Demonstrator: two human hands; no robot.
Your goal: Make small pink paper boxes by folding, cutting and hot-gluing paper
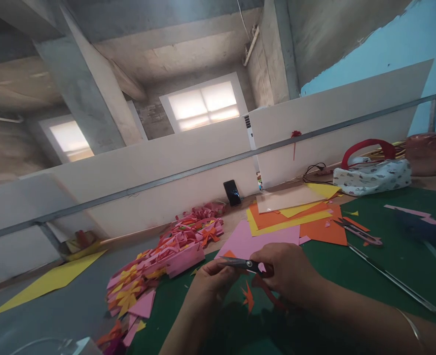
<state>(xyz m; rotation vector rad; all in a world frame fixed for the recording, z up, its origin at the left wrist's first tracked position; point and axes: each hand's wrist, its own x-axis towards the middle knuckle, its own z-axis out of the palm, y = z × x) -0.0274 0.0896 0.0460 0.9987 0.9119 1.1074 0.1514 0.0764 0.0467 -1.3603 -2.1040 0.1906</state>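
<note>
My right hand point(290, 273) is closed around small scissors point(245, 265) with dark blades and red handles, held over the green cutting mat point(388, 246). My left hand point(214, 278) pinches something small at the blade tips; I cannot make out what it is. An orange paper cut-out point(248, 298) lies on the mat just below both hands. A pile of pink, orange and yellow paper pieces point(166, 256) lies to the left of my hands.
Pink, yellow and orange paper sheets point(288, 222) lie behind my hands. A second pair of snips point(358, 232) and a metal ruler point(391, 278) lie on the right. A phone point(232, 192) leans on the white partition. A patterned bag point(373, 175) sits far right.
</note>
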